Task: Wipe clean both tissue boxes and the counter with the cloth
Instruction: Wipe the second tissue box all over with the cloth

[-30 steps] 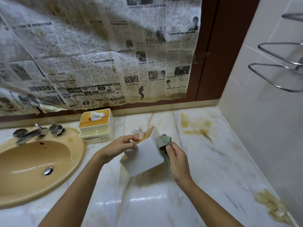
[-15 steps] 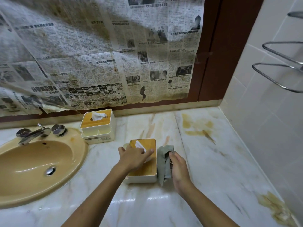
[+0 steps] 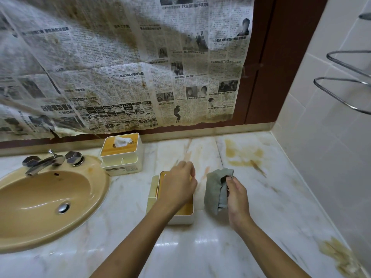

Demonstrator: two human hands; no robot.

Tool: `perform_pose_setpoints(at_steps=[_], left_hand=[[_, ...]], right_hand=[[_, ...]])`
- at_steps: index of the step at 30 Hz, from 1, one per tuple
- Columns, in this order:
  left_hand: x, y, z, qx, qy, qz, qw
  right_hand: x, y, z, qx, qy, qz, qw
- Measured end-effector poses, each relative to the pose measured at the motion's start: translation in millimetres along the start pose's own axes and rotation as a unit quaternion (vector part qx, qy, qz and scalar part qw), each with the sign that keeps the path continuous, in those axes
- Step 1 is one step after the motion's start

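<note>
A white tissue box with a wooden lid point(image 3: 181, 214) stands upright on the marble counter point(image 3: 200, 247), near the middle. My left hand point(image 3: 177, 186) hovers over its lid with fingers loosely apart, covering most of it. Just right of the box, my right hand point(image 3: 237, 197) grips a folded grey-green cloth point(image 3: 215, 189) that hangs down to the counter. A second tissue box point(image 3: 122, 155), with a tissue sticking out of its wooden lid, stands at the back by the sink.
A tan sink point(image 3: 46, 199) with a chrome tap point(image 3: 43, 162) fills the left. Brown stains mark the counter at back right point(image 3: 243, 155) and front right point(image 3: 339, 255). Stained newspaper point(image 3: 120, 67) hangs behind. A tiled wall with metal rails point(image 3: 345, 81) bounds the right.
The near tissue box, tilted in my left hand a second ago, now stands flat on the counter. My left hand has lifted off its lid. The cloth has moved right, away from the box.
</note>
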State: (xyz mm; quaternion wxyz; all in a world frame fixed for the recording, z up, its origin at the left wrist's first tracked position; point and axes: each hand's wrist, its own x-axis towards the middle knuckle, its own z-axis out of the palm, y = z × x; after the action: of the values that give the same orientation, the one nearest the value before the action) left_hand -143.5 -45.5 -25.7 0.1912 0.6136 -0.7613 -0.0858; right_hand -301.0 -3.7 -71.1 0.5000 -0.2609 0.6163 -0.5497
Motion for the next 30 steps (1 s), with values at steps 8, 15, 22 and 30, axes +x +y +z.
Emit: perform_pose_setpoints(at_steps=[8, 15, 22, 30], left_hand=[[-7, -22, 5, 0.173, -0.121, -0.084, 0.974], [-6, -16, 16, 0.073, -0.098, -0.162, 0.979], [-12, -11, 27, 0.007, -0.097, -0.195, 0.976], [-4, -46, 31, -0.159, -0.141, -0.247, 0.945]], right_hand=[[-1, -3, -11, -0.003, 0.010, -0.025, 1.000], [-3, 7, -8, -0.004, 0.000, -0.022, 1.000], [-5, 10, -8, -0.005, -0.006, -0.025, 1.000], [-8, 18, -13, -0.011, -0.016, -0.042, 0.999]])
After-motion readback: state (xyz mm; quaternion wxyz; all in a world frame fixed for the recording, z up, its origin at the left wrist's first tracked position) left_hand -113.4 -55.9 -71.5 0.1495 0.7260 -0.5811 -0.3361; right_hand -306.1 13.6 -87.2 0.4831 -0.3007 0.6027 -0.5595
